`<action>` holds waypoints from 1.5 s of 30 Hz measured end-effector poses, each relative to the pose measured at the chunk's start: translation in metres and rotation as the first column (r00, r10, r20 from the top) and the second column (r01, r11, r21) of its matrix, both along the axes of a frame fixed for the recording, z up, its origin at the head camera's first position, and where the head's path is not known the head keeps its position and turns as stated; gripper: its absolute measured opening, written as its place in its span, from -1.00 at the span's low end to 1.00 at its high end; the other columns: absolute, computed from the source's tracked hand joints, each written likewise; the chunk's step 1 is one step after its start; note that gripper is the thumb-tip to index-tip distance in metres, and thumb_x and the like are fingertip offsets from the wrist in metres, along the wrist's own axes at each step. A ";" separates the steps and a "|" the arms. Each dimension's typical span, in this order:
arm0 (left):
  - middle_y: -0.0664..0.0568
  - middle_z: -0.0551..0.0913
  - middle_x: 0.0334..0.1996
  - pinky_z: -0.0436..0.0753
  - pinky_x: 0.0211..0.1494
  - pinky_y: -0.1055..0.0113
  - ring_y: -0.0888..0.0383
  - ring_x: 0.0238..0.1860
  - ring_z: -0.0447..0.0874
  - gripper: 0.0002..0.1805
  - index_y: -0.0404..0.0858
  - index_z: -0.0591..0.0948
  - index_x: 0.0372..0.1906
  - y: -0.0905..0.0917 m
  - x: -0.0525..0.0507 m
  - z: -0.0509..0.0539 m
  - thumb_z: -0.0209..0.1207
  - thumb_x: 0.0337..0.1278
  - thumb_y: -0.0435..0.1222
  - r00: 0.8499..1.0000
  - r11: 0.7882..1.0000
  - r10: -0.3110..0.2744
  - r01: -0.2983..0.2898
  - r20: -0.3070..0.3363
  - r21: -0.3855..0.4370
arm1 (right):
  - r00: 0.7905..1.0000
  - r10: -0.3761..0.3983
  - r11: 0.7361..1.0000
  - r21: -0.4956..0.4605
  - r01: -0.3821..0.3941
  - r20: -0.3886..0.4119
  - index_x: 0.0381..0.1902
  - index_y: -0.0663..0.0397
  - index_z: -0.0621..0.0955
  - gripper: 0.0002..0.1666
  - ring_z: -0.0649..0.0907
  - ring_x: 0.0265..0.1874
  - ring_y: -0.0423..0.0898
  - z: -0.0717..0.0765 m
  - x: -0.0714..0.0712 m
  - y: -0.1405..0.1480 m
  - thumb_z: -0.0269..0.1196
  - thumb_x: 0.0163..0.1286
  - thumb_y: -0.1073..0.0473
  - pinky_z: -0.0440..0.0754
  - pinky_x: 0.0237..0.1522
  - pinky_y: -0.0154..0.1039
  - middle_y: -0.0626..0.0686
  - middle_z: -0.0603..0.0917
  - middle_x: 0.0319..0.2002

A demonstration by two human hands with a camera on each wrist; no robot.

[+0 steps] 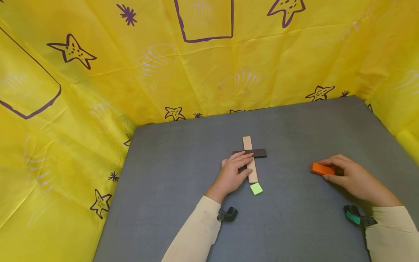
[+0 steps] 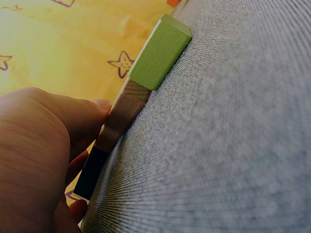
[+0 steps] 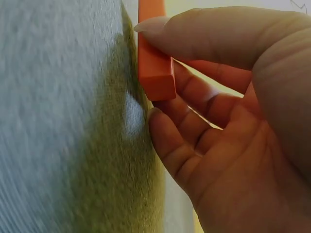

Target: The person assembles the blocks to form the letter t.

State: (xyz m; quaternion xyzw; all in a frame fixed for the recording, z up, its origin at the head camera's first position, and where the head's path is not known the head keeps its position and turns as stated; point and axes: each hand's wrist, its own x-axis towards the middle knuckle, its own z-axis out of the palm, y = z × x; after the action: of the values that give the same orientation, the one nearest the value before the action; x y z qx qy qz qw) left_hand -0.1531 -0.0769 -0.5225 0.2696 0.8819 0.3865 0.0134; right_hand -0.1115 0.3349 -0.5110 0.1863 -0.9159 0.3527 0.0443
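On the grey table my left hand (image 1: 230,174) rests over an arrangement of blocks, its fingers lying on a dark plank (image 1: 260,153) and its thumb against a pale wooden plank (image 1: 252,174). The dark plank crosses the pale one. Another dark piece (image 1: 242,169) shows partly beneath the palm. A light green block (image 1: 256,188) sits at the pale plank's near end; its side appears in the left wrist view (image 2: 160,53). Off to the right, my right hand (image 1: 356,178) pinches an orange block (image 1: 322,169) between thumb and fingers, at or just above the tabletop.
Yellow cloth (image 1: 203,76) with sea-creature drawings hangs behind the table (image 1: 176,163) and along both sides. Dark straps are on both wrists, the left one (image 1: 227,214) and the right one (image 1: 359,217), close to the sleeves.
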 end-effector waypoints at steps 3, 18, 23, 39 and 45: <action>0.26 0.51 0.52 0.25 0.39 -0.08 0.28 0.61 0.24 -0.50 -0.18 0.65 0.49 0.000 0.000 0.000 0.34 0.56 -0.23 1.000 1.000 0.000 0.000 0.002 0.001 | 1.000 0.026 1.000 -0.005 -0.026 -0.004 0.14 0.12 0.77 -0.53 0.48 -0.06 -0.36 0.002 0.000 -0.006 0.57 0.28 0.42 0.29 -0.03 -0.56 0.02 0.66 0.01; 0.24 0.52 0.52 0.25 0.39 -0.09 0.27 0.61 0.24 -0.50 -0.18 0.65 0.49 0.000 0.001 0.001 0.35 0.56 -0.23 1.000 1.000 -0.001 0.001 0.007 0.002 | 0.990 0.139 0.989 -0.043 -0.140 -0.035 0.14 0.07 0.78 -0.51 0.56 -0.09 -0.26 0.007 0.002 -0.036 0.56 0.27 0.45 0.39 -0.01 -0.51 -0.10 0.67 -0.02; 0.24 0.51 0.52 0.26 0.38 -0.09 0.27 0.61 0.24 -0.50 -0.19 0.64 0.49 0.000 0.001 0.001 0.35 0.56 -0.23 1.000 1.000 -0.003 0.003 0.004 0.000 | 0.984 0.178 0.982 -0.061 -0.179 -0.024 0.16 0.03 0.77 -0.50 0.57 -0.09 -0.24 0.009 0.004 -0.047 0.56 0.30 0.44 0.41 -0.01 -0.50 -0.14 0.66 -0.01; 0.25 0.51 0.52 0.26 0.40 -0.09 0.25 0.61 0.25 -0.49 -0.19 0.65 0.49 0.000 0.000 0.001 0.35 0.56 -0.22 1.000 1.000 -0.001 0.001 -0.004 -0.006 | 0.957 0.278 0.960 -0.042 -0.275 0.079 0.18 -0.04 0.76 -0.57 0.58 -0.10 -0.22 0.012 0.009 -0.085 0.54 0.39 0.33 0.56 -0.04 -0.28 -0.23 0.63 -0.01; 0.26 0.51 0.52 0.25 0.40 -0.08 0.26 0.61 0.24 -0.49 -0.19 0.64 0.49 0.000 0.000 0.001 0.35 0.56 -0.23 1.000 1.000 0.004 -0.004 0.003 -0.009 | 0.938 0.331 0.944 -0.051 -0.327 0.107 0.17 -0.07 0.76 -0.60 0.56 -0.09 -0.23 0.011 0.015 -0.101 0.52 0.43 0.32 0.58 -0.05 -0.20 -0.23 0.61 -0.01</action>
State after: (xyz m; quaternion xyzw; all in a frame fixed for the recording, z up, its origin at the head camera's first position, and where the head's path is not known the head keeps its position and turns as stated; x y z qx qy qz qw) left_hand -0.1529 -0.0767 -0.5220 0.2672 0.8841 0.3830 0.0153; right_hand -0.0967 0.2342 -0.5002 0.3156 -0.8670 0.3802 -0.0644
